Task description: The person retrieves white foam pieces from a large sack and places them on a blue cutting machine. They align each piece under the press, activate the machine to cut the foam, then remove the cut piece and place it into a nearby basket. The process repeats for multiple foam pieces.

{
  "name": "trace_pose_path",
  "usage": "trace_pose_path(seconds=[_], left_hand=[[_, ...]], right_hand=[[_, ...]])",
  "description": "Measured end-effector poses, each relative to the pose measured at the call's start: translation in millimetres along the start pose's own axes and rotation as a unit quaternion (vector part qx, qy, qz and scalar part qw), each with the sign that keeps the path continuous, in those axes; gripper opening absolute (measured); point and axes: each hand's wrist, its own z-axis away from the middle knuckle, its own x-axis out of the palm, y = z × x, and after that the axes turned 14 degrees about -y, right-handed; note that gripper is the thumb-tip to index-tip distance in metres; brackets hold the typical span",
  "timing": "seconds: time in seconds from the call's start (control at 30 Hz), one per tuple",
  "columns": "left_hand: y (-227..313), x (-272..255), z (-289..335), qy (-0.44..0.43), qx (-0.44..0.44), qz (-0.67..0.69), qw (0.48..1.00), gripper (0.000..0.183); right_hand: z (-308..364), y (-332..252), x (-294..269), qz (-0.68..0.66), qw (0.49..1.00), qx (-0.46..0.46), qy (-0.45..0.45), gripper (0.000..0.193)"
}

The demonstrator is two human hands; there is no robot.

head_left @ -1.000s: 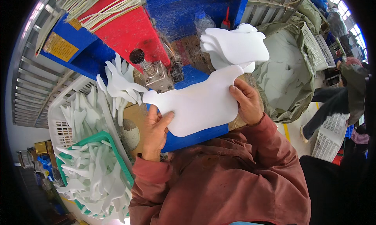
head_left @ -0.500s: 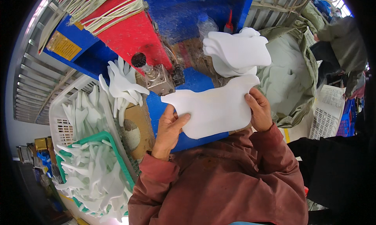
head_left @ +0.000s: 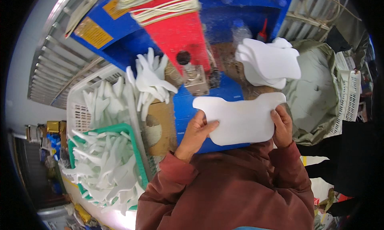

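Note:
A flat white piece, probably foam, [head_left: 240, 120] has two flared upper corners and rounded lower ones. I hold it upright by its sides, over the blue work surface [head_left: 180, 118] in front of me. My left hand [head_left: 198, 132] pinches the left edge, thumb on the near face. At the right edge my right hand [head_left: 282, 124] grips it the same way, with the fingertips behind hidden. Just beyond the piece is the metal head [head_left: 196, 82] of a red machine arm [head_left: 174, 36], topped by a black knob. A stack of similar white pieces [head_left: 270, 62] lies to the right.
At left, a white crate [head_left: 78, 110] and a green-rimmed basket [head_left: 138, 150] hold many thin white offcuts. More offcuts [head_left: 152, 78] lie beside the machine head. A large olive sack [head_left: 334, 106] of white pieces stands at right. A clear bottle [head_left: 241, 31] stands behind the stack.
The view has turned, so the scene sits further right. The white piece, still in both hands, is more level; its right corner was raised before.

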Motion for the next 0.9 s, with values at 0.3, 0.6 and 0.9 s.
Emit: trace_pose_path(seconds=[0.3, 0.6, 0.9], left_hand=[[3.8, -102.6, 65.8, 0.117, -0.036, -0.032, 0.992, 0.042], [-21.2, -290.5, -38.9, 0.19, -0.013, -0.755, 0.627, 0.077], [-33.7, -334.6, -78.8, 0.15, 0.032, -0.813, 0.562, 0.032]], right_hand=[[7.4, 77.4, -17.7, 0.319, 0.942, 0.077, -0.073, 0.023], [23.6, 98.3, -35.9, 0.538, 0.839, -0.008, -0.087, 0.024], [34.7, 58.2, -18.4, 0.457, 0.875, 0.079, -0.142, 0.028]])
